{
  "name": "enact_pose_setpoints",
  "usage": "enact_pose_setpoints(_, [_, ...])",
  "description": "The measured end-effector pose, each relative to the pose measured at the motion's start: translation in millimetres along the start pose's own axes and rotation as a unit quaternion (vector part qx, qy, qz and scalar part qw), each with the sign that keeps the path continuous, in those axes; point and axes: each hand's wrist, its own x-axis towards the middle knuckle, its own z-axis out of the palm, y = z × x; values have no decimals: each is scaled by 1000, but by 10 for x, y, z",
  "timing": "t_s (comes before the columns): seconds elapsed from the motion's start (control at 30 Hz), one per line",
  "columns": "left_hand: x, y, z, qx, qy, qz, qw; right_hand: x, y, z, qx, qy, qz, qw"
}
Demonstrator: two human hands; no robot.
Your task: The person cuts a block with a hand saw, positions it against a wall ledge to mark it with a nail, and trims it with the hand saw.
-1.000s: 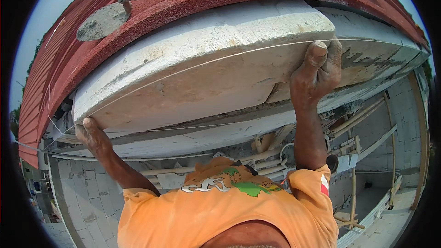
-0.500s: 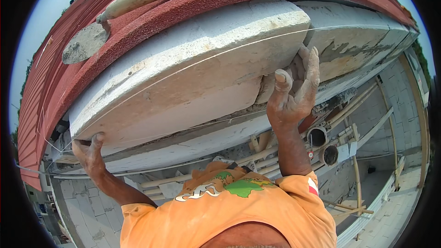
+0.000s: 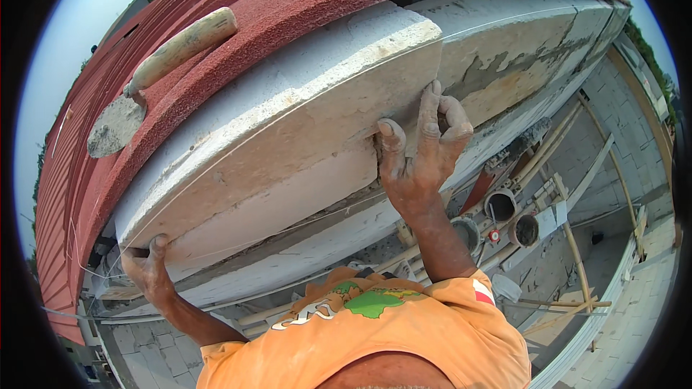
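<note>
A: What do we have in our hands here?

B: A big pale concrete block point(image 3: 288, 122), long and flat-faced, lying on the top of a wall under construction. Our left hand point(image 3: 146, 265) is at its left lower corner, fingers curled up around the edge, so that grip is closed on the block. Our right hand point(image 3: 422, 151) is at the block's right end, thumb and fingers spread and pressed flat against the end face and the joint there. That grip is open, pressing rather than clasping.

A: And where does the block sit relative to the rest?

B: It rests against the red roof edge point(image 3: 303, 0) that curves along behind it. To its right, touching or just beside its end, runs the already laid course of grey blocks point(image 3: 519, 50), with patchy mortar on the face. A thin taut string line point(image 3: 504, 18) runs along the upper edge of that course.

A: Anything else near us?

B: A trowel point(image 3: 155, 75) lies on the red roof, well apart from both hands, its pale handle up to the right and its mortar-caked blade down to the left. Below us we see our orange shirt point(image 3: 375, 331), and further down, bamboo poles and a few open pipe ends point(image 3: 501, 205) by a grey block wall.
</note>
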Motion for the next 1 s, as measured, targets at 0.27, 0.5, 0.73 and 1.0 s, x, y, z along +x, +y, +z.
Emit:
enact_pose_setpoints(0.27, [98,8,-1,36,-48,-20,998,-20,99,14,24,12,-11,1000])
enact_pose_setpoints(0.5, [78,59,-176,126,-99,-46,986,-3,207,-110,68,-22,-34,997])
enact_pose_setpoints(0.73, [100,145,-8,86,-83,-15,993,-71,279,-11,80,-5,-33,996])
enact_pose_setpoints(1.0, [155,256,-102,74,-128,-85,985,-15,181,-22,29,-42,-47,998])
